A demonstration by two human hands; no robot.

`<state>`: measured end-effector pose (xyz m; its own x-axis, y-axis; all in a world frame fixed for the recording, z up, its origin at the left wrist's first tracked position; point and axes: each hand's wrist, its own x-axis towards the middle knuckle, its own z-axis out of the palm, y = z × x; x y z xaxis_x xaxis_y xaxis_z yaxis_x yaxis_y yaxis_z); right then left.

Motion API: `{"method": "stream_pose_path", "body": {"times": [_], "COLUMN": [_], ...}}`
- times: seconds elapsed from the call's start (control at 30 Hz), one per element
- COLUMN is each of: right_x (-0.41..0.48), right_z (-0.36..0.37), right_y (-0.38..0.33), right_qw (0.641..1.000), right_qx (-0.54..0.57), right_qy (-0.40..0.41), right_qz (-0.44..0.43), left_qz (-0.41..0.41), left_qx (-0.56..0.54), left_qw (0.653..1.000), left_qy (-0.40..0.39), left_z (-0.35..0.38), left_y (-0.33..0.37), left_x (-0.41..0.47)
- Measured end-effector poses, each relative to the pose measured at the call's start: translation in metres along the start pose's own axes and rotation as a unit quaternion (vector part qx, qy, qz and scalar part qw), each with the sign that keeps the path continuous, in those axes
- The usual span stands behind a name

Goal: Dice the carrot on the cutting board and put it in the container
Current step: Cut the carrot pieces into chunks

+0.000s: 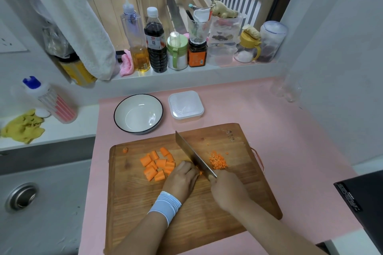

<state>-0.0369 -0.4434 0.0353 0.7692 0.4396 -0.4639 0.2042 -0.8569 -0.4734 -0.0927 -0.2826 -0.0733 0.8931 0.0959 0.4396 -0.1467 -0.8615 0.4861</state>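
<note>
A wooden cutting board (pixel 207 203) lies on the pink counter. Several carrot chunks (pixel 157 164) sit on its left half, and a small heap of diced carrot (pixel 217 160) lies to the right of the blade. My right hand (pixel 227 188) grips the handle of a cleaver (pixel 192 154), whose blade stands edge-down on the board. My left hand (pixel 182 178), fingers curled, holds a small carrot piece (pixel 200 173) against the blade's left side. Beyond the board stand an empty white bowl (pixel 138 113) and a lidded square plastic container (pixel 186 106).
A sink (pixel 41 203) lies left of the counter. The windowsill behind holds several bottles and jars (pixel 155 41). A towel (pixel 83 27) hangs at upper left. A dish-soap bottle (pixel 51 99) and yellow cloth (pixel 22 127) sit by the sink. A black appliance (pixel 362 203) is at the right edge.
</note>
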Motion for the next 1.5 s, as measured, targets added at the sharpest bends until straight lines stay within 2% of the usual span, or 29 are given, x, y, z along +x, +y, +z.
{"method": "stream_pose_path", "body": {"times": [0.43, 0.73, 1.13, 1.4, 1.5], "right_x": [-0.018, -0.019, 0.003, 0.005, 0.001], "right_z": [0.003, 0.002, -0.002, -0.023, -0.033], "right_y": [-0.003, 0.006, -0.005, -0.001, 0.001], "right_qw": [0.998, 0.998, 1.0, 0.998, 0.999], "right_qx": [-0.016, -0.047, -0.005, -0.013, -0.009], "right_qy": [0.039, 0.027, -0.015, -0.055, -0.04], "right_qz": [-0.037, -0.017, 0.001, 0.011, -0.005], "left_qz": [-0.005, -0.004, -0.004, -0.014, -0.068], "left_qx": [-0.004, -0.007, -0.003, 0.012, 0.004], "left_qw": [1.0, 1.0, 1.0, 0.999, 0.997], "left_qy": [0.0, -0.005, -0.001, -0.036, -0.034], "left_z": [-0.002, -0.003, -0.003, -0.009, -0.025], "left_y": [-0.001, -0.001, 0.002, 0.001, -0.001], "left_x": [0.001, 0.001, 0.0, 0.0, 0.008]}}
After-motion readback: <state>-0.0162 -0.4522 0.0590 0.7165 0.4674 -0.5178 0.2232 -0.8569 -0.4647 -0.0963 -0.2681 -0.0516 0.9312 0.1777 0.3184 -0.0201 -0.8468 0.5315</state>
